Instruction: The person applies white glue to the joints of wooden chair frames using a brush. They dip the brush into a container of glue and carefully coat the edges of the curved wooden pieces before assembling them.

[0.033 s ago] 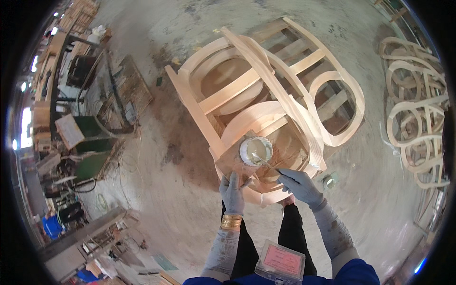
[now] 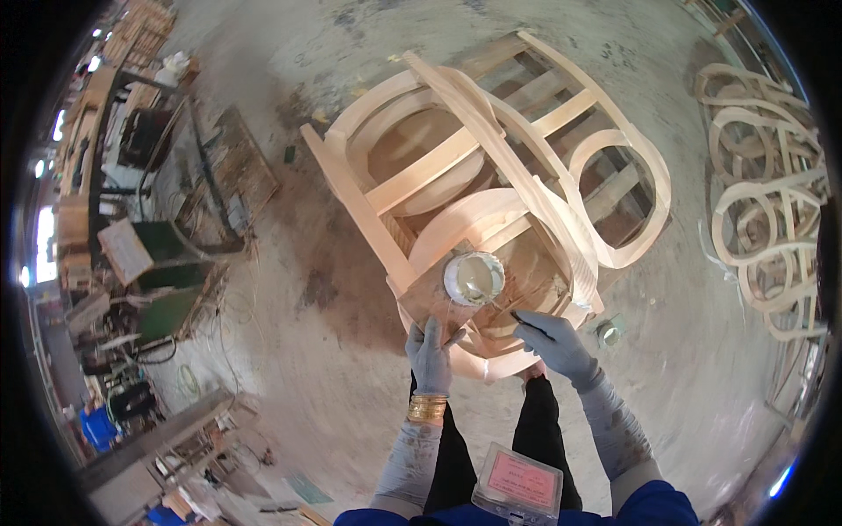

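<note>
My left hand (image 2: 430, 358), in a grey glove, grips the near edge of a flat wooden board (image 2: 428, 300). On that board stands a round white tub (image 2: 474, 279) with pale, creamy stuff inside, its wall smeared. My right hand (image 2: 554, 345), also gloved, is closed around a thin stick (image 2: 516, 315) just right of the tub. The stick's far end is hard to make out. Beneath board and tub lies a curved pale wooden frame (image 2: 478, 200), with bent hoops and straight rails.
A second wooden frame (image 2: 619, 140) lies against the first on its right. More curved frames (image 2: 761, 210) are stacked at far right. A small round container (image 2: 608, 333) sits on the floor beside my right hand. A cluttered metal stand (image 2: 167, 254) is at left.
The stick in my right hand has come out of the tub, where its tip was before. My left hand, the board and the tub look the same.
</note>
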Tool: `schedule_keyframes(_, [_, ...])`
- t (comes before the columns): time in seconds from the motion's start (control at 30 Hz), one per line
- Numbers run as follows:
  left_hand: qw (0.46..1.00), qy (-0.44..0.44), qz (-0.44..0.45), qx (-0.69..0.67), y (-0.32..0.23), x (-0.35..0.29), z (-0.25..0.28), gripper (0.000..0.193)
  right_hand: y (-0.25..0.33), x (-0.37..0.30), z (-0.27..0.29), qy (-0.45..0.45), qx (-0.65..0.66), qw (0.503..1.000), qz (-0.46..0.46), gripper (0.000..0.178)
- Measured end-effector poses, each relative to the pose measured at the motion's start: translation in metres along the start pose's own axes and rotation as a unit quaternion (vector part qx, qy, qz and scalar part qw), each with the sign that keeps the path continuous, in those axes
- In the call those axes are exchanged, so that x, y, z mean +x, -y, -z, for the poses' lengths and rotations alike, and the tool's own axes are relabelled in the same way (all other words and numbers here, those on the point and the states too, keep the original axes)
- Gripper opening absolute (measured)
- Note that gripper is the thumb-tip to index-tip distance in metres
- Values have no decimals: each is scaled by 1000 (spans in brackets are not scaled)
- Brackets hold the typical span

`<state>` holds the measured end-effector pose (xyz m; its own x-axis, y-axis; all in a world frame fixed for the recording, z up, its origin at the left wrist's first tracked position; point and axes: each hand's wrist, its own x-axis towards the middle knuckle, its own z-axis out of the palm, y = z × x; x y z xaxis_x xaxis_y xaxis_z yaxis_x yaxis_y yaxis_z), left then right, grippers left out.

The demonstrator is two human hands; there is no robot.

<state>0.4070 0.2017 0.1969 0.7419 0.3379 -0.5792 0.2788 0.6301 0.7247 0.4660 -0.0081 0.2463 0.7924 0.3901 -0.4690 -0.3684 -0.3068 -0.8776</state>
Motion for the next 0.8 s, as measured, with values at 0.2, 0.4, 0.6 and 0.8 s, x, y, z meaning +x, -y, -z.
schedule_keyframes(0.2, [995, 69, 52, 44, -34, 55, 17, 26, 15, 12, -63, -203, -160, 966, 27, 29])
schedule_keyframes(0.4, [985, 87, 108, 103, -64, 77, 41, 26, 3, 15, -128, -307, -164, 937, 13, 22])
schedule_keyframes(0.6, [986, 72, 123, 82, -83, 76, 45, 23, 20, 24, -145, -345, -206, 915, 34, 29])
schedule_keyframes(0.8, [960, 151, 33, 235, -72, 87, 47, 26, 20, 16, -135, -323, -193, 926, -19, 29])
